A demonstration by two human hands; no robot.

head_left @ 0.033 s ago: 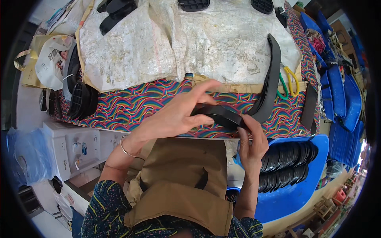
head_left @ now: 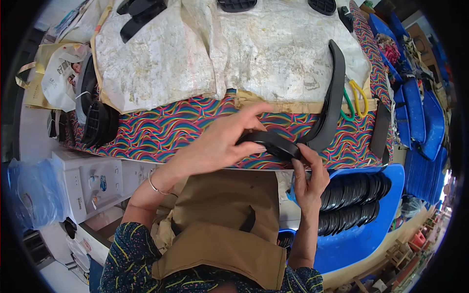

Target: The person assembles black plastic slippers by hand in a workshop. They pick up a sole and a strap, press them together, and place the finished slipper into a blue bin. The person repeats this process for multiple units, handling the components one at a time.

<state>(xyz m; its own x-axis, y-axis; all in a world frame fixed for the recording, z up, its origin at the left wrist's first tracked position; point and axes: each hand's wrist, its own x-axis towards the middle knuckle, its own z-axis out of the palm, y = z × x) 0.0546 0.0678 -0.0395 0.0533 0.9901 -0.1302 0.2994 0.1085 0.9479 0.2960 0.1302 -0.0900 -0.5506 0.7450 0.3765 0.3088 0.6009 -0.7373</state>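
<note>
A black shoe sole (head_left: 277, 145), glossy and tipped on its side, is held between my hands over the table's near edge. My left hand (head_left: 227, 139), with a bracelet at the wrist, has its thumb and some fingers around the left end; its index finger stretches free. At the other end, the thumb and fingertips of my right hand (head_left: 311, 176) pinch the sole. Just right of it lie long black curved strips (head_left: 335, 97). My fingers hide parts of both ends of the sole.
Scissors (head_left: 360, 100) with yellow and green handles lie right of the strips. A blue bin (head_left: 359, 251) at the lower right holds rows of black soles. More soles (head_left: 101, 124) are stacked at the table's left. Whitish sheeting (head_left: 156, 68) covers the patterned tablecloth (head_left: 168, 129).
The view has shifted very slightly. My hands keep hold of the sole, and my left fingers have moved only a little.
</note>
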